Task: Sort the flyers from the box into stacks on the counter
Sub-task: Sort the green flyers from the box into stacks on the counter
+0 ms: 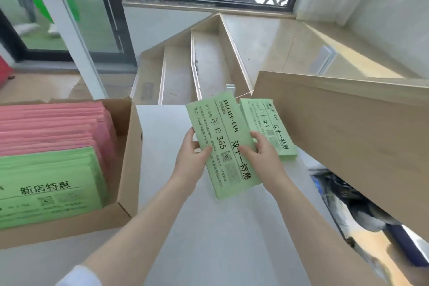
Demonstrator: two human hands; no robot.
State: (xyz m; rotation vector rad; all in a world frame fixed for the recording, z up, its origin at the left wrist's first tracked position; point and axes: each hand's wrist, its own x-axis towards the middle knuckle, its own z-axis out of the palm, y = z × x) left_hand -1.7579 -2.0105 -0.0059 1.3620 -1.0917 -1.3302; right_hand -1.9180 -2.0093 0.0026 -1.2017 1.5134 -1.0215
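A bundle of green flyers (220, 127) hovers above the white counter (220, 227), held between both hands. My left hand (191, 155) grips its left edge, thumb on top. My right hand (262, 153) grips its right edge. Just to the right, a stack of green flyers (260, 114) lies on the counter, partly hidden by my right hand. The cardboard box (128, 162) stands at the left, holding pink flyers (51, 125) at the back and green flyers (46, 183) in front.
A wooden board (348, 127) slopes along the counter's right side. Beyond the counter's far edge, stairs (204, 65) lead down toward a window. Dark clutter (348, 204) lies below the board at the right.
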